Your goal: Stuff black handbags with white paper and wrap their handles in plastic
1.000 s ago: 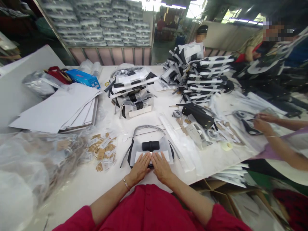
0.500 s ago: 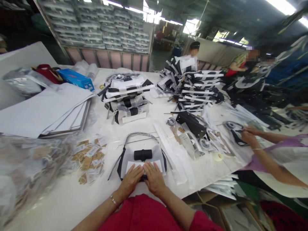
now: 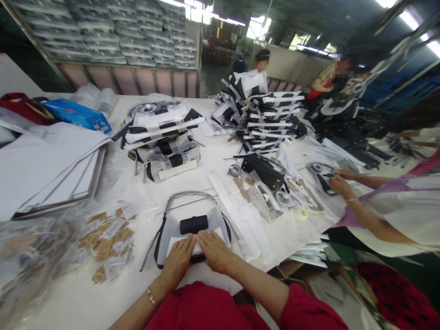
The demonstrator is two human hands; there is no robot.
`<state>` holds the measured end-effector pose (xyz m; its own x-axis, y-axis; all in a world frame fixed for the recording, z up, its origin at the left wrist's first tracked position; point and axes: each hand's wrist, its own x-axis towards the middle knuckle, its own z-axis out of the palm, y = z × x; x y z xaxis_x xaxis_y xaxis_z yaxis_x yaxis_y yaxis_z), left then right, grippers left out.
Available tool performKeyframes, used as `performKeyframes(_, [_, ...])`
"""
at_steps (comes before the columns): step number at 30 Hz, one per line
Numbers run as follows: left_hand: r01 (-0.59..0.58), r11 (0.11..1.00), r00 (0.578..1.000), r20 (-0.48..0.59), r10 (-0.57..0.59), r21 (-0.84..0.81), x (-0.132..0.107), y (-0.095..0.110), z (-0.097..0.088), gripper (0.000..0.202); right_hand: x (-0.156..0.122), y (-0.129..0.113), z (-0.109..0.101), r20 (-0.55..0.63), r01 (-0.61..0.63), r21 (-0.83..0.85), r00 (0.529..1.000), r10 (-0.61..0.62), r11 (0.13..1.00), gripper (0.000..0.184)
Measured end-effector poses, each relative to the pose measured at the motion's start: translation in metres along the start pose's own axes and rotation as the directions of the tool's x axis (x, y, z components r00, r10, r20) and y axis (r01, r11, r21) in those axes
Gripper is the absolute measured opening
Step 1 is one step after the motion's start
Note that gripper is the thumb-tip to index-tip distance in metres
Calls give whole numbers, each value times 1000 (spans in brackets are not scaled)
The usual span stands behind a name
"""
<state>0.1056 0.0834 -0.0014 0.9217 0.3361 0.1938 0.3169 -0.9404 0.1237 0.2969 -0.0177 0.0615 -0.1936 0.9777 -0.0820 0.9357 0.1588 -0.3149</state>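
A black handbag (image 3: 168, 227) lies on the table in front of me, its front covered in pale sheeting. Its curved handle (image 3: 189, 194) is wrapped in clear film and points away from me. At the bag's middle sits a dark closure tab (image 3: 194, 224). Below the tab, a white paper strip (image 3: 173, 243) runs across the bag. My left hand (image 3: 179, 257) rests flat on this strip, fingers stretched out. Beside it my right hand (image 3: 213, 251) also lies flat on the strip, the fingertips of both hands close together.
Brown and white tags (image 3: 105, 243) lie at left, near stacked white boards (image 3: 62, 169). Wrapped bags (image 3: 165, 133) and a taller bag pile (image 3: 271, 119) stand farther back. A black bag (image 3: 263, 170) lies right of centre. At right, a co-worker's hands (image 3: 340, 181) handle another bag.
The view has swung to the right, so the scene sits farther left. Both my hands remain flat on the paper strip across the handbag.
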Motion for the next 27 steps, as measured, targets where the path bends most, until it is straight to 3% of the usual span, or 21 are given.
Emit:
performKeyframes(4, [-37,997,996,-77,42,74,0,-5,11,80,8,3,12,-58,-3,-55,998,0,998,57])
performKeyframes(7, [-70,991,976,-198,92,116,-1,-7,17,78,13,3,34,-196,-25,-72,980,10,997,42])
performKeyframes(9, [-58,988,966,-240,91,141,-1,-6,16,77,13,4,53,-360,-31,-75,933,2,997,38])
performKeyframes(11, [-52,985,961,-259,95,167,-1,-4,12,75,11,5,70,-527,-50,-68,850,7,996,39])
performKeyframes(13, [-62,979,956,-272,115,196,-2,0,9,72,10,7,84,-622,-64,-54,782,17,996,40])
performKeyframes(14, [-70,976,953,-274,126,207,-2,2,9,70,9,8,88,-638,-65,-48,770,19,997,40])
performKeyframes(17, [-91,977,953,-269,142,194,-3,6,11,63,8,11,90,-606,-50,-35,795,19,998,42])
performKeyframes(20, [-106,983,949,-281,145,150,-2,5,15,60,8,10,78,-533,-60,-3,844,49,998,42])
performKeyframes(24, [-152,981,928,-323,184,121,4,2,14,61,7,0,49,-395,-130,95,905,157,987,44])
performKeyframes(27, [-178,975,915,-342,214,135,6,2,10,62,-5,-13,21,-378,-121,158,910,173,980,53])
